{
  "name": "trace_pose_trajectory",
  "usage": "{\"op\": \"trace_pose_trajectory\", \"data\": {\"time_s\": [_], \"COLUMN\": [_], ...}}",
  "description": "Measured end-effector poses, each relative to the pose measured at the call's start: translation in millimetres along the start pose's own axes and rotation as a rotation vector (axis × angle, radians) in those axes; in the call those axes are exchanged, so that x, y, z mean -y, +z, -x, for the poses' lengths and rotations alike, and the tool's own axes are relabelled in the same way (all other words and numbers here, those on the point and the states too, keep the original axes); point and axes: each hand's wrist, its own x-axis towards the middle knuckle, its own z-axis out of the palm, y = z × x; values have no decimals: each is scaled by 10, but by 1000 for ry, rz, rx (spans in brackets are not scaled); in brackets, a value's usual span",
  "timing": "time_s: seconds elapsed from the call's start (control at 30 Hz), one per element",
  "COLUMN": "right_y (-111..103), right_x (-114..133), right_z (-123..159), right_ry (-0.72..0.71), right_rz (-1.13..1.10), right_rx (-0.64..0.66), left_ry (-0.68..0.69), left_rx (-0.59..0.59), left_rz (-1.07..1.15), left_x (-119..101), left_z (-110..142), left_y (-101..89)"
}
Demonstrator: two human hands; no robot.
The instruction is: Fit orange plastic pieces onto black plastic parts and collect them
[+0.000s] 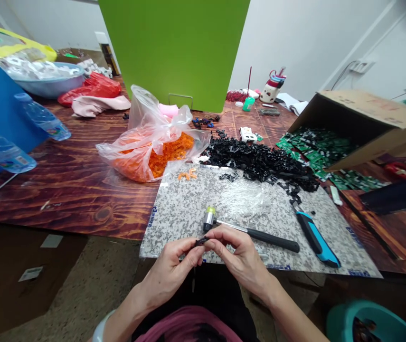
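Observation:
Between the fingertips of both hands sits a small black plastic part, mostly covered by the fingers. My left hand pinches its left side, while my right hand grips it from the right. Just beyond them, a small mallet with a yellow-and-black head lies on the speckled grey board. Behind the mallet is a heap of thin clear strips. Farther back rises a big pile of black plastic parts. Several orange pieces lie at the board's back left.
A blue utility knife rests on the board's right. At the back left stands a clear bag of orange parts. Green circuit boards spill from a cardboard box at right. A teal bin stands below. A green panel rises behind.

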Motion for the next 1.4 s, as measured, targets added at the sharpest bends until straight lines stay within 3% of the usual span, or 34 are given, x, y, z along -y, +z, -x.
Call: {"op": "trace_pose_trajectory", "data": {"time_s": [0.33, 0.4, 0.53, 0.7, 0.87, 1.13, 1.27, 1.4], "right_y": [123, 103, -27, -118, -36, -170, -222, -154], "right_x": [43, 62, -27, -418, -683, -609, -383, -142], "right_z": [-178, -303, -809, -1626, -1964, -1727, -1326, -843], "right_ry": [-191, -228, -210, -131, -84, -82, -67, -26], "right_rz": [158, 201, 308, 464, 488, 380, 282, 131], "right_rx": [35, 106, 260, 3, -7, -67, -107, -55], "left_ry": [11, -14, -121, -245, -306, -267, -243, -262], "left_rx": [-178, -215, -279, -345, -393, -351, -344, -331], "left_rz": [10, 59, 252, 492, 697, 710, 726, 718], "left_x": [112, 148, 188, 165, 193, 249, 278, 277], "left_z": [50, 27, -50, -79, -36, -55, -75, -81], "left_y": [-18, -49, -97, -91, -112, -136, -109, -86]}}
